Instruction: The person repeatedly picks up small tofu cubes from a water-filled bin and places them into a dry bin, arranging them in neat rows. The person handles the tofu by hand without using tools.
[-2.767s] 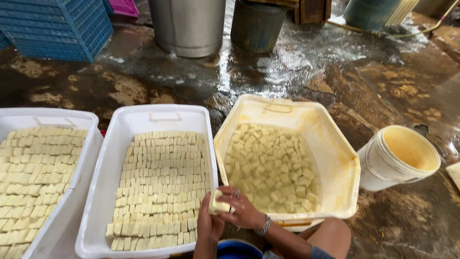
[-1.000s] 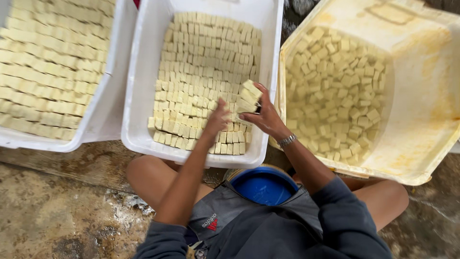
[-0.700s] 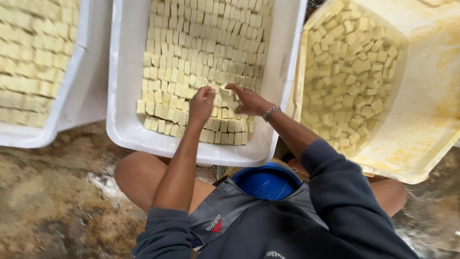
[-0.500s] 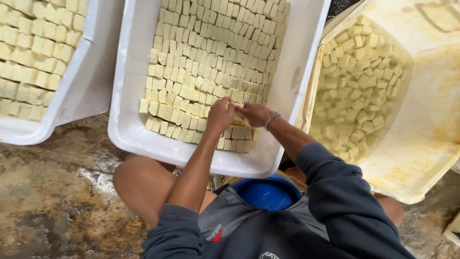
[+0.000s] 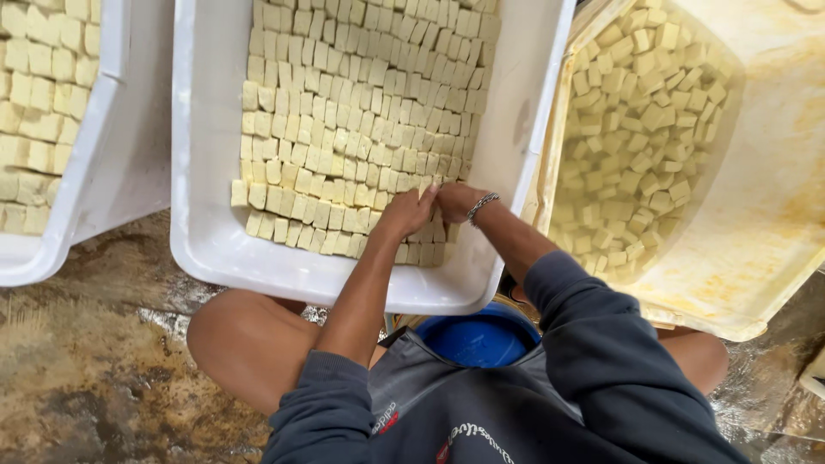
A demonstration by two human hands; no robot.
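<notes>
My left hand [image 5: 406,213] and right hand [image 5: 455,200] meet over the near right corner of the middle white tub [image 5: 206,249], both grips pinched on one pale tofu cube [image 5: 424,191] held just above the packed rows of cubes [image 5: 361,112]. To the right sits a tilted yellow tub [image 5: 773,215] of loose cubes; to the left, another white tub [image 5: 94,172] of rows. A blue bucket [image 5: 477,337] sits between my knees on the wet floor [image 5: 77,378].

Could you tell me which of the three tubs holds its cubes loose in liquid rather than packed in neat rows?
The yellowish tub on the right: its cubes lie scattered in cloudy liquid. The middle white tub and the left white tub hold tight rows.
</notes>
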